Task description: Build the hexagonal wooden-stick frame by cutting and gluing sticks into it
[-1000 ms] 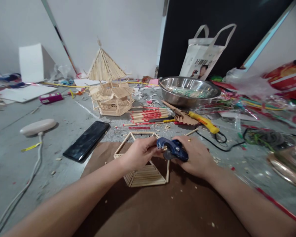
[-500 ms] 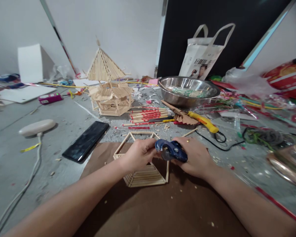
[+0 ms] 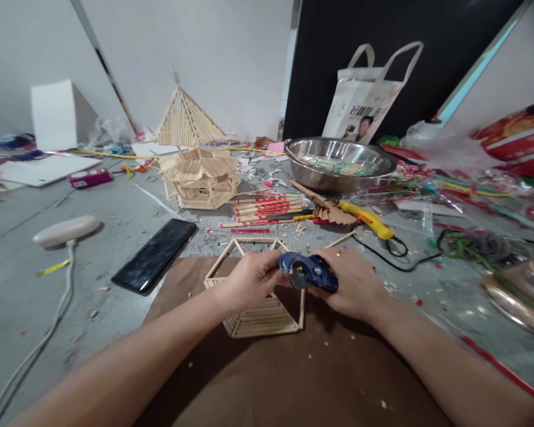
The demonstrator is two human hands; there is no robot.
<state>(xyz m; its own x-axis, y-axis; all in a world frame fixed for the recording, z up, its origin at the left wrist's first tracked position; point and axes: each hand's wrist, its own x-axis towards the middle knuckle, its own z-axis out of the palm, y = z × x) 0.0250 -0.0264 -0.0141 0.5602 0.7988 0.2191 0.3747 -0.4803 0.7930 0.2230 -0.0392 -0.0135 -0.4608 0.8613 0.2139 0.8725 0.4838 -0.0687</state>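
My right hand (image 3: 358, 287) is closed around a blue hand cutter (image 3: 311, 271) with a curved jaw and a metal blade. The fingers of my left hand (image 3: 251, 279) are pinched together at the jaw; whatever they hold there is hidden. Both hands are above a six-sided frame of thin wooden sticks (image 3: 264, 320), its near panel filled with parallel sticks. Part of this frame is covered by my left hand and the cutter. Underneath it lies a brown paper sheet (image 3: 258, 379) sprinkled with small wood bits.
Beyond the hands stand a stick pavilion model (image 3: 200, 178), a bundle of red-marked sticks (image 3: 269, 206) and a metal basin (image 3: 342, 178). A yellow-handled tool with a black cord (image 3: 369, 220) lies at right. On the left are a black phone (image 3: 153, 255) and a white corded device (image 3: 66, 230).
Almost nothing differs. The blue cutter has shifted or turned very slightly between my hands, while the stick frame and surrounding things stay in place.
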